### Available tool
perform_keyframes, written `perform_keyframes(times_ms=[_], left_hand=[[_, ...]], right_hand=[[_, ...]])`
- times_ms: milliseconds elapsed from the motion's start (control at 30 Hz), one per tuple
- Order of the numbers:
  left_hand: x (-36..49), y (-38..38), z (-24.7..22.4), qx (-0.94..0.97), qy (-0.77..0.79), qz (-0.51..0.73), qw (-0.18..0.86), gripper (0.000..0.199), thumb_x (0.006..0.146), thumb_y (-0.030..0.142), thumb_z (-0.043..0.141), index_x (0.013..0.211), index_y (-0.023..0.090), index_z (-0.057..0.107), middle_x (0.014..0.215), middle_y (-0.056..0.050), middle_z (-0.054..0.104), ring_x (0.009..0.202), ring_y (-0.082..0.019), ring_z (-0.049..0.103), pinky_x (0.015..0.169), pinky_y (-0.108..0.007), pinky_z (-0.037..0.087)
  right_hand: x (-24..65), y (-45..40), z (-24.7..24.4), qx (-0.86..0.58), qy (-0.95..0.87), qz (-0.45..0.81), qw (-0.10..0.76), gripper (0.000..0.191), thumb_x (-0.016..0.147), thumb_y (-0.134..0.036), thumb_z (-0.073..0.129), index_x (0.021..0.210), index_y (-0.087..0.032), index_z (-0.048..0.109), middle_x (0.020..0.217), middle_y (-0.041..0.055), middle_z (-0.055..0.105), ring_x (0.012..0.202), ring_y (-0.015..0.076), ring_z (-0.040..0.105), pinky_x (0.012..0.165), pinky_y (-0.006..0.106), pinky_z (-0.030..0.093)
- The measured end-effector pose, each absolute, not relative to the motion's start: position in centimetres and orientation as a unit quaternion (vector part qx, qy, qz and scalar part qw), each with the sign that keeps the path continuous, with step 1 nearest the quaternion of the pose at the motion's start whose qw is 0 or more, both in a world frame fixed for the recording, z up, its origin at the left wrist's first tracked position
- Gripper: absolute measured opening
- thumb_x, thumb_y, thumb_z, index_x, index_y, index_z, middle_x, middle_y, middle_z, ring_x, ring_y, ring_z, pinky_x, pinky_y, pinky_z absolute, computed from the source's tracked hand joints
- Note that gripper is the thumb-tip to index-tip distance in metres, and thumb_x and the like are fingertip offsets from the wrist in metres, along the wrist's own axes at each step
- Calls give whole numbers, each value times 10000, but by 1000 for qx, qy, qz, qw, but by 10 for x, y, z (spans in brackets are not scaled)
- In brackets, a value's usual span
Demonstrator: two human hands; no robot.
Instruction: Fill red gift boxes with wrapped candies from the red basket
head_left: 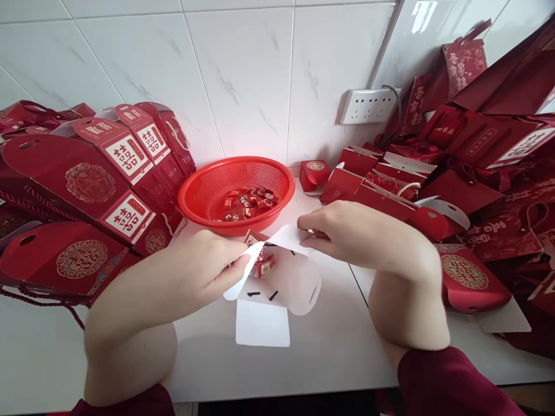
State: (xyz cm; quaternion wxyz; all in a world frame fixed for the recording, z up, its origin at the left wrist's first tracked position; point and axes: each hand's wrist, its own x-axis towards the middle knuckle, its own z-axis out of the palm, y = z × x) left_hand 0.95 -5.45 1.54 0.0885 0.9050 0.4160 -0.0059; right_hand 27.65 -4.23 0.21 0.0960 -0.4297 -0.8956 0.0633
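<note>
your left hand pinches the left flap of the open box, thumb and fingers closed on it. your right hand has its fingers curled shut on the far flap. the box sits mid-scene on the table, nearer you than the red basket, with small red packets inside. wrapped sweets lie in the basket. red gift boxes crowd the left, red gift bags the right.
</note>
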Motion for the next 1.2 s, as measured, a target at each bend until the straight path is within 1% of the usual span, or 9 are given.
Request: perform_keyframes(times_ms=[167, 233, 333, 433, 533, 633, 833, 1033, 1200], left_hand=[[15, -29, 5, 835, 517, -76, 175, 371, 897, 431, 432, 628, 222, 580, 611, -11, 629, 528, -161, 566, 515, -290, 375], [12, -14, 3, 800, 581, 0, 149, 319, 876, 488, 469, 838, 251, 679, 689, -10, 686, 582, -181, 627, 563, -291, 433], [1, 19, 4, 754, 643, 110, 76, 449, 888, 535, 458, 1184, 251, 640, 917, -45, 737, 759, -205, 688, 696, -302, 495], [-4, 74, 3, 766, 641, -27, 48, 449, 916, 486, 433, 1208, 208, 632, 1196, -81, 689, 964, -227, 675, 829, -312, 496], [4, 132, -11, 771, 618, -127, 92, 302, 834, 398, 627, 1051, 204, 710, 1132, -64, 713, 954, -239, 675, 850, -309, 501], [12, 171, -38, 775, 597, -178, 111, 282, 886, 341, 644, 1135, 209, 666, 1222, -65, 658, 1073, -223, 632, 949, -371, 498], [-9, 199, -83, 763, 598, -219, 111, 469, 935, 375, 598, 1350, 176, 508, 1389, -128, 510, 1209, -277, 551, 1001, -522, 480], [-25, 215, -95, 769, 583, -218, 143, 1000, 652, 630, 748, 1482, 214, 374, 1437, -154, 515, 1272, -311, 534, 1039, -384, 438], [-19, 210, -96, 750, 635, -169, 74, 1090, 615, 614, 754, 1510, 191, 300, 1531, -213, 363, 1356, -378, 442, 1061, -411, 413]], right_hand=[[270, -39, 1, -465, -876, 53, 116, 146, 955, -216, 494, 940, -192, 637, 818, 51, 690, 695, 178, 612, 582, 295, 362], [270, -37, 0, -487, -864, 51, 119, 146, 936, -194, 515, 1030, -183, 626, 887, 69, 701, 754, 201, 643, 598, 301, 393], [277, -37, 2, -503, -852, 83, 121, 133, 928, -240, 539, 1025, -197, 619, 911, 54, 704, 803, 209, 659, 630, 305, 434], [286, -39, 4, -505, -844, 128, 124, 188, 934, -299, 534, 1081, -219, 618, 955, 40, 714, 858, 206, 667, 683, 309, 464], [290, -40, 6, -512, -839, 140, 122, 258, 938, -327, 524, 1155, -214, 607, 996, 51, 716, 881, 214, 667, 711, 321, 477], [291, -39, 7, -509, -839, 149, 118, 269, 936, -335, 529, 1157, -207, 613, 1003, 56, 715, 873, 219, 668, 723, 328, 486], [303, -36, 9, -530, -822, 154, 138, 345, 943, -340, 528, 1241, -180, 596, 1012, 75, 726, 920, 239, 675, 764, 338, 495], [309, -29, 6, -554, -811, 128, 138, 349, 934, -334, 531, 1243, -187, 596, 998, 72, 733, 938, 257, 679, 778, 356, 489], [306, -26, 1, -537, -824, 129, 128, 349, 939, -335, 518, 1244, -180, 588, 1001, 84, 734, 922, 252, 687, 761, 347, 490]])
